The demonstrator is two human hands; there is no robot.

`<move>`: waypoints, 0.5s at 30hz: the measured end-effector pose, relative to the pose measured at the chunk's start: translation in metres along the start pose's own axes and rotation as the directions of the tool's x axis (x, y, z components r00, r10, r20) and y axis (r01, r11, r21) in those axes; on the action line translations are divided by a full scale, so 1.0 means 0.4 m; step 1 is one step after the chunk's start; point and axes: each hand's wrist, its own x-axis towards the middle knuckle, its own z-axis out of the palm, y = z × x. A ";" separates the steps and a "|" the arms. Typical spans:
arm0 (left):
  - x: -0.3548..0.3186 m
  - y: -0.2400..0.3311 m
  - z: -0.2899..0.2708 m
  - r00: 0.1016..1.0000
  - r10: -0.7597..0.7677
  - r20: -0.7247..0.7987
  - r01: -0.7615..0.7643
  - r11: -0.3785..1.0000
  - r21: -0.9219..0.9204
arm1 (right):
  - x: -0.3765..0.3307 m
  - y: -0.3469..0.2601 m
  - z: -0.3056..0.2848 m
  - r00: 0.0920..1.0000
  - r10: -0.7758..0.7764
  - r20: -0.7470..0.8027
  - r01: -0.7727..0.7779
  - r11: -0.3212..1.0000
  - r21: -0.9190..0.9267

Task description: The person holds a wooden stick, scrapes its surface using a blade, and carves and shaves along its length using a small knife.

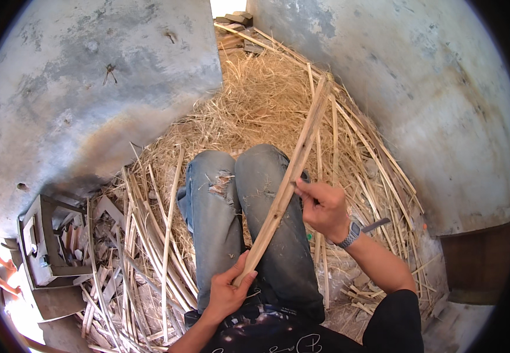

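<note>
A long split bamboo slat (294,170) runs slantwise across my lap, from my left hand up to the far right, over the straw. My left hand (229,289) is closed on its near end, thumb on top. Beside the slat's middle, my right hand (324,207) is closed around a thin dark knife-like tool (376,225). One flat end of the tool sticks out beyond my watch, and a small dark tip shows at my fingertips against the slat's edge. The rest of it is hidden by my hand and wrist.
Long thin bamboo strips (169,235) lie in bundles at left, more strips (372,159) at right. Curly shavings (255,88) cover the floor ahead. Grey curved metal sheets (102,76) stand on both sides. A box-like frame (37,241) sits at left, with another person's hand (8,265) beyond.
</note>
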 end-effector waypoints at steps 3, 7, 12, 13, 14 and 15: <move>-0.003 0.008 -0.003 0.992 -0.125 0.027 0.126 0.990 -0.068 | -0.069 -0.041 -0.007 0.977 -0.021 0.211 0.023 1.000 -0.003; -0.008 0.000 0.004 0.999 -0.051 -0.010 0.050 0.996 -0.070 | -0.015 0.013 0.003 0.999 -0.023 0.035 0.021 0.999 0.045; -0.005 0.004 -0.003 0.997 -0.078 0.024 0.079 0.996 -0.045 | -0.061 -0.010 -0.019 0.962 -0.103 0.253 0.103 0.995 0.012; -0.003 0.001 0.000 0.997 -0.077 0.025 0.078 0.996 -0.046 | -0.081 -0.037 -0.006 0.973 -0.017 0.230 0.007 0.999 0.042; -0.005 0.000 0.002 0.999 -0.054 0.003 0.054 0.997 -0.061 | -0.068 -0.030 -0.009 0.973 -0.016 0.231 0.007 0.999 0.039; -0.006 -0.001 0.003 0.999 -0.031 -0.020 0.030 0.997 -0.075 | -0.043 -0.015 -0.009 0.983 -0.025 0.180 0.016 0.998 0.055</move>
